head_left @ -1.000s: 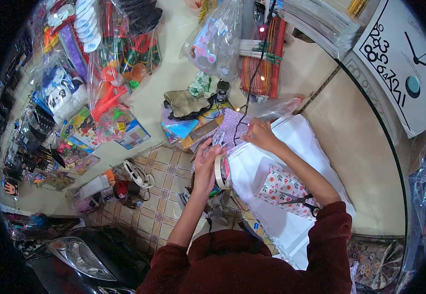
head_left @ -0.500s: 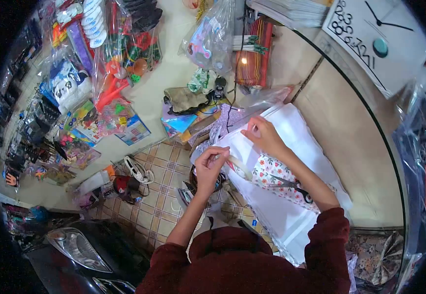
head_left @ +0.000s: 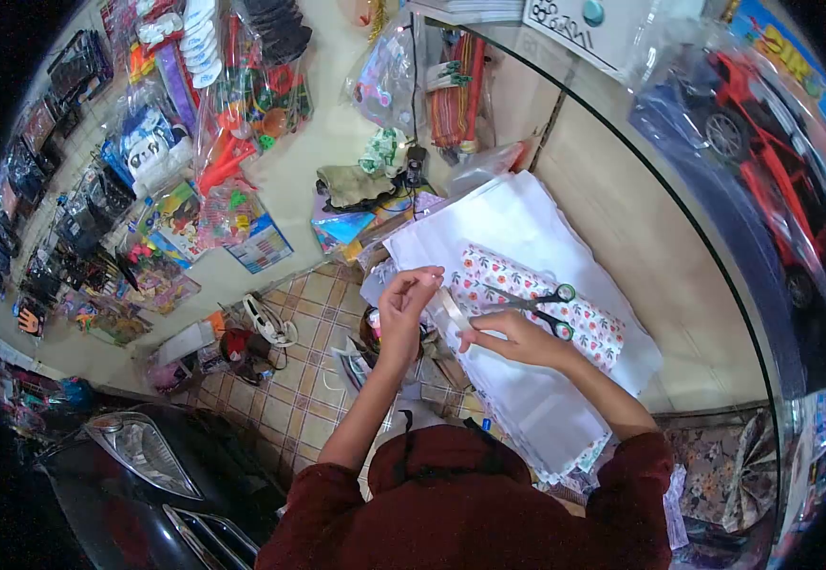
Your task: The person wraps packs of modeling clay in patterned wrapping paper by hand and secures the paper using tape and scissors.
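A pale roll of tape is held between my two hands, above white sheets. My left hand has its fingertips pinched together at the roll's upper end; exactly what lies between them is too small to make out. From the other side, my right hand grips the roll's lower end with thumb and fingers. Just beyond my right hand, black-handled scissors lie slightly open on a folded piece of floral-print material. Beneath that is a stack of large white sheets.
A glass edge curves along the right, with a boxed red toy car beyond it. Packaged goods hang on the left wall. A black motorbike stands lower left on the tiled floor.
My right hand has come down from its raised pinch onto the tape roll. The view has shifted, exposing more of the scissors and floral material.
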A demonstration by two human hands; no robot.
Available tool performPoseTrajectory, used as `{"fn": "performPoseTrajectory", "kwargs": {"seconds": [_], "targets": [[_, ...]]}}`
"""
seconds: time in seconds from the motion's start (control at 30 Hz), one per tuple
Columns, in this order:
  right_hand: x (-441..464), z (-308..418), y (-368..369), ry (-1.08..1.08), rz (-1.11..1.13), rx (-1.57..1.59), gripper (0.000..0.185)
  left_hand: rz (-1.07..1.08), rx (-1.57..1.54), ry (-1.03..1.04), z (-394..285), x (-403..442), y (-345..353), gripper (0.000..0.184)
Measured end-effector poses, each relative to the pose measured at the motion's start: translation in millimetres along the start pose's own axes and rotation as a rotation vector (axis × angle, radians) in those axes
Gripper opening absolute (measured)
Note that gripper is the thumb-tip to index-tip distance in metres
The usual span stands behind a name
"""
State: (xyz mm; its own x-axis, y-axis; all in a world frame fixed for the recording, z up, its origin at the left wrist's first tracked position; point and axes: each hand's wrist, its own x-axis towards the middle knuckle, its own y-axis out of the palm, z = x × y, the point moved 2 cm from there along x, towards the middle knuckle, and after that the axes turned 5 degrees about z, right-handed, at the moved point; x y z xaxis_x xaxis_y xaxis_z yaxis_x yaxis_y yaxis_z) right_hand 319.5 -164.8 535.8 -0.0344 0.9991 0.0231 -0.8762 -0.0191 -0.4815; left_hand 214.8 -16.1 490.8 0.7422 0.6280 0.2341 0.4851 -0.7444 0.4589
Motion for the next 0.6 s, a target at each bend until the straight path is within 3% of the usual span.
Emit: {"fn": "performPoseTrajectory", "kwargs": {"seconds": [0.1, 0.13, 0.37, 0.6], "targets": [[-24.9, 0.7, 9.0, 0.043, -0.016, 0.035, 0.029, -0.065, -0.063, -0.112, -6.8, -6.3, 4.5, 0.023], [-31.4, -12.9, 10.1, 0.064, 0.074, -0.039, 0.027, -0.063, -0.086, -0.121, -5.7, -7.1, 5.2, 0.023], [-78.7, -32.0, 19.6, -0.033, 0.062, -0.148, 0.035, 0.088, -0.101, -0.227, 1.0, -24.6, 21.6, 0.02], [-100.5, -51.4, 24.6, 0.241, 0.133, 0.032, 0.039, 0.277, 0.021, -0.286, 24.1, -43.2, 59.0, 0.017]]}}
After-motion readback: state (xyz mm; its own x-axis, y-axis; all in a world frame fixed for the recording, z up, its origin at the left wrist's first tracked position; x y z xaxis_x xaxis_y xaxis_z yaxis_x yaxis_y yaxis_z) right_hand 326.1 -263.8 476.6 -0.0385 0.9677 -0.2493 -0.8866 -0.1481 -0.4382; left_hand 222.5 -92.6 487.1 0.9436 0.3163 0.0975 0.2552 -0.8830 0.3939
